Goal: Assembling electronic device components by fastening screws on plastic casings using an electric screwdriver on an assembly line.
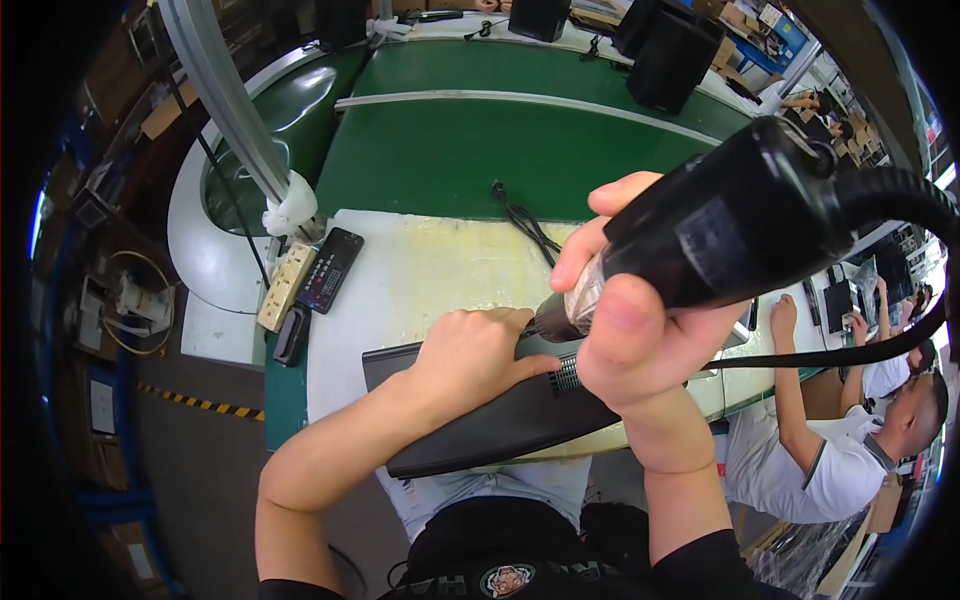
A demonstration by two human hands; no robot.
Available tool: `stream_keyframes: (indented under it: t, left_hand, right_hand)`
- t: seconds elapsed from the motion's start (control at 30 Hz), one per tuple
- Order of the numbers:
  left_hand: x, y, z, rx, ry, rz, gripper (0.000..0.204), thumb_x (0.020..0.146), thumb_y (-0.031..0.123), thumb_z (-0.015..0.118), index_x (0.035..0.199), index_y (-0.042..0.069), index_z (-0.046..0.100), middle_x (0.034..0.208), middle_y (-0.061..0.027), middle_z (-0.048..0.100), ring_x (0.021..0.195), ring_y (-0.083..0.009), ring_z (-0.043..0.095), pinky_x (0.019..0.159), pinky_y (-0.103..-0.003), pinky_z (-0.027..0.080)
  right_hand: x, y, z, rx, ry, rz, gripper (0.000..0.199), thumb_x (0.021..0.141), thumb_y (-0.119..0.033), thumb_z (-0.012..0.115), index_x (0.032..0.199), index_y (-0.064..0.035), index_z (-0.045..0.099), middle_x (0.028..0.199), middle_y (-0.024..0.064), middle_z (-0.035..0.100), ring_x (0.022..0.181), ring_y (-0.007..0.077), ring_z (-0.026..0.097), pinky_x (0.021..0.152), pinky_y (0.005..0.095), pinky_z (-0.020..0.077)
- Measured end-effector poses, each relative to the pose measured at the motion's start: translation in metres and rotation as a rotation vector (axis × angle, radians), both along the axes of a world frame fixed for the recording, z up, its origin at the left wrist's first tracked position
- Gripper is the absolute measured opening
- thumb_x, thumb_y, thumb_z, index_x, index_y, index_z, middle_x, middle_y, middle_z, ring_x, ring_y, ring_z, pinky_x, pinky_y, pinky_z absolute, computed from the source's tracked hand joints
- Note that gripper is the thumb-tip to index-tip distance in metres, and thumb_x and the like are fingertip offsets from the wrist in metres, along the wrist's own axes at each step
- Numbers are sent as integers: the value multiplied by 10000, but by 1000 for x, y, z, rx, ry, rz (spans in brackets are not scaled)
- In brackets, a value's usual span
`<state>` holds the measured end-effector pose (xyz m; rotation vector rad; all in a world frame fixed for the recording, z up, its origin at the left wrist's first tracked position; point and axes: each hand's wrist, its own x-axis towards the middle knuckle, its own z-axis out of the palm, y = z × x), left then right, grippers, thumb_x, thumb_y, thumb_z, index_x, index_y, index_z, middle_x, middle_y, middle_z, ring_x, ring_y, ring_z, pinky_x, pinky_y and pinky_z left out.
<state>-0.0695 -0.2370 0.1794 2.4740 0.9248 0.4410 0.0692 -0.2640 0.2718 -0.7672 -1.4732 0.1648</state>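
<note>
In a cluttered workshop, at a pale worktable [385, 250], with a green conveyor belt [480, 150] spread across 12 o'clock, a metal post [220, 90] toward 10 and black boxes [680, 60] near 1. Along the table's 9 o'clock side, a pale socket strip [288, 285] just beside a dark flat device [332, 268]; toward 12, a bundled black cable [525, 225]. Over at 4, a co-worker [850, 465] in a white shirt. Around 6, at the table's near side, a long black housing [540, 415] lying aslant, vent grille [566, 374] upward. Curled on top of it, the left hand [465, 350], thumb toward the grille; fingertips partly hidden, impossible to make out whether pinching or merely pressing. Between 2 and 3, raised above the housing, a black cylindrical tool [770, 200], clasped firmly between fingers and thumb of the right hand [640, 345]; nose tilted down near the left hand, touching or apart unclear, ribbed hose [900, 190] bending away at 3.
</note>
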Motion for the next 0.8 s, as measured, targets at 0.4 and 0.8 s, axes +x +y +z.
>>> stream_keyframes:
  t: [0.4, 0.8]
  left_hand:
    - [2, 0, -5, 4, -59, 17, 464, 757, 459, 708, 839, 9, 634, 713, -137, 647, 680, -311, 642, 596, -401, 502]
    - [-46, 12, 19, -228, -90, 117, 362, 916, 303, 543, 979, -38, 644, 933, -193, 670, 826, -283, 663, 760, -365, 513]
  right_hand:
    - [-12, 11, -13, 30, 173, 116, 620, 846, -413, 679, 1169, 20, 374, 1010, 165, 579, 583, 154, 579, 507, 255, 487]
    - [61, -61, 31, 62, 99, -373, 840, 878, -668, 400, 1154, 123, 460, 659, 107, 570, 576, 135, 506, 576, 217, 419]
